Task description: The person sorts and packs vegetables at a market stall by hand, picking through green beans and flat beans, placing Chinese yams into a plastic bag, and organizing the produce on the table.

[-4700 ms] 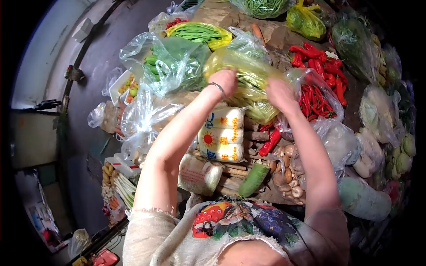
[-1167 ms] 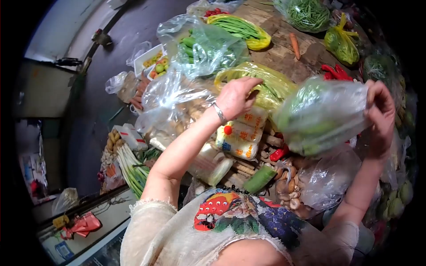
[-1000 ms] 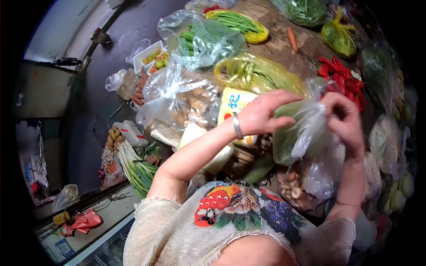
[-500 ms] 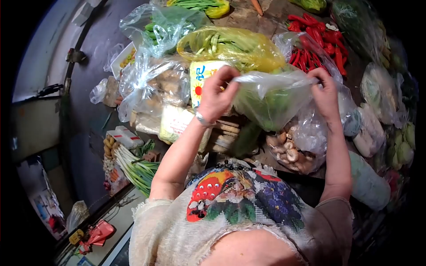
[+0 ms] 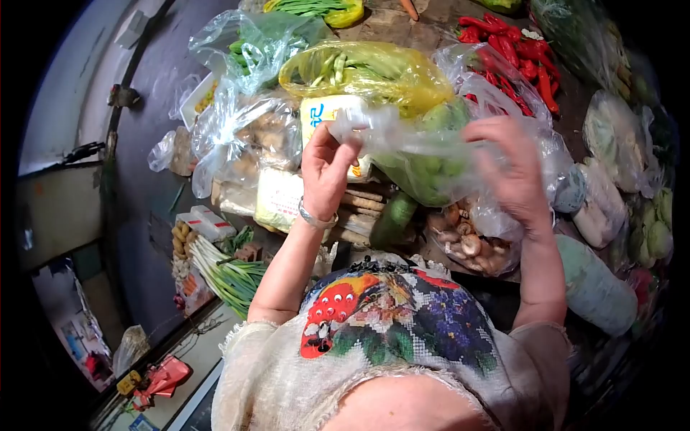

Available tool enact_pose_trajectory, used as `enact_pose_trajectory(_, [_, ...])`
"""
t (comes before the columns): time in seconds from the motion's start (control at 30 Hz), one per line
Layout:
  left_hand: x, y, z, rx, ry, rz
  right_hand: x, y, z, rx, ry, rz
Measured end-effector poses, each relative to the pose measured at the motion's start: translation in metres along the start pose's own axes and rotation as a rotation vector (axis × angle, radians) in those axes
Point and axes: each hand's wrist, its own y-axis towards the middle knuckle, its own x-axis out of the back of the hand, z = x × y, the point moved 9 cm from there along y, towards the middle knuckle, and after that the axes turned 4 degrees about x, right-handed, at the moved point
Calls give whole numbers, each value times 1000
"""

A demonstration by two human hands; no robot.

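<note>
A clear plastic bag [image 5: 424,161] with green vegetables inside lies in front of me, its mouth blurred by motion. My left hand [image 5: 325,169], with a bracelet at the wrist, pinches the left end of the bag's mouth. At the right side of the mouth is my right hand [image 5: 507,169], its fingers smeared by motion, so its grip is unclear. Just behind sits a yellow bag [image 5: 374,72] of beans. A white printed package [image 5: 330,115] is partly behind my left hand, and a bag of mushrooms [image 5: 471,241] lies below the right one.
Red peppers [image 5: 528,61] lie at the back right, near a clear bag of greens [image 5: 255,50] across at the back left. Spring onions [image 5: 226,276] are at the left edge, a large pale gourd [image 5: 593,284] at the right. A green gourd [image 5: 394,219] lies near my chest.
The clear bag was first lifted at the right, then brought to the middle, its mouth stretched between both hands. Since then my left hand has moved slightly left and down, and the mouth has blurred.
</note>
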Motion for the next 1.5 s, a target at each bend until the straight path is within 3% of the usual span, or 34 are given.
enact_pose_trajectory(0.03, [4,0,0,23,-54,-48,-25,0,2,43,-3,137])
enact_pose_trajectory(0.07, [13,-1,2,0,-92,-75,-34,-7,-4,41,0,133])
enact_pose_trajectory(0.13, [33,-5,-6,9,-20,-199,-94,-48,-50,-311,-27,630])
enact_pose_trajectory(0.23, [66,-15,-4,54,24,-319,-102,-60,-29,-266,307,580])
enact_pose_trajectory(0.3, [72,-24,-6,77,247,-294,-102,-72,-44,-300,287,573])
enact_pose_trajectory(0.37, [54,-37,-25,-106,543,-339,-106,-75,-56,-328,263,556])
enact_pose_trajectory(0.43, [-10,-53,-80,-614,831,-263,-102,-72,-73,-402,-5,491])
enact_pose_trajectory(0.47, [-42,-70,-98,-845,883,-203,-106,-68,-74,-372,9,498])
enact_pose_trajectory(0.53, [-104,-81,-96,-977,821,355,-109,-56,-68,-357,38,454])
enact_pose_trajectory(0.6, [-149,-76,-65,-960,926,537,-111,-49,-72,-271,87,381])
enact_pose_trajectory(0.63, [-150,-59,-41,-773,940,664,-110,-51,-78,-271,87,385])
enact_pose_trajectory(0.77, [-81,5,63,117,1560,578,-78,-55,-99,-347,-174,277])
enact_pose_trajectory(0.83, [-43,2,57,14,1580,272,-61,-88,-119,-1052,300,296])
enact_pose_trajectory(0.87, [-29,8,54,-21,1476,218,-61,-99,-122,-1058,300,298])
enact_pose_trajectory(0.93, [-23,-2,41,31,1449,261,-49,-113,-130,-1008,291,75])
enact_pose_trajectory(0.97, [-24,-4,38,45,1409,282,-49,-111,-130,-1010,293,76])
enact_pose_trajectory(1.03, [-33,-4,38,77,1406,303,-58,-109,-129,-1037,101,381])
enact_pose_trajectory(1.07, [-38,-4,41,107,1400,323,-62,-109,-132,-1036,102,382])
enact_pose_trajectory(1.1, [-44,-4,41,109,1401,321,-59,-89,-126,-763,-135,366])
enact_pose_trajectory(1.13, [-57,-6,42,55,1440,390,-57,-71,-111,-485,-361,343])
enact_pose_trajectory(1.27, [-94,-15,48,-261,1453,530,-74,-48,-129,-606,-237,414])
enact_pose_trajectory(1.3, [-105,-20,46,-394,1412,568,-77,-44,-145,-591,-106,305])
enact_pose_trajectory(1.37, [-105,-20,60,-340,1395,606,-77,-40,-151,-575,26,198])
enact_pose_trajectory(1.43, [-90,-19,92,-66,1555,714,-79,-32,-147,-529,-22,264])
enact_pose_trajectory(1.47, [-88,-21,93,-64,1554,713,-78,-29,-136,-433,-218,309])
enact_pose_trajectory(1.5, [-84,-25,94,-36,1566,708,-82,-32,-139,-434,-217,312])
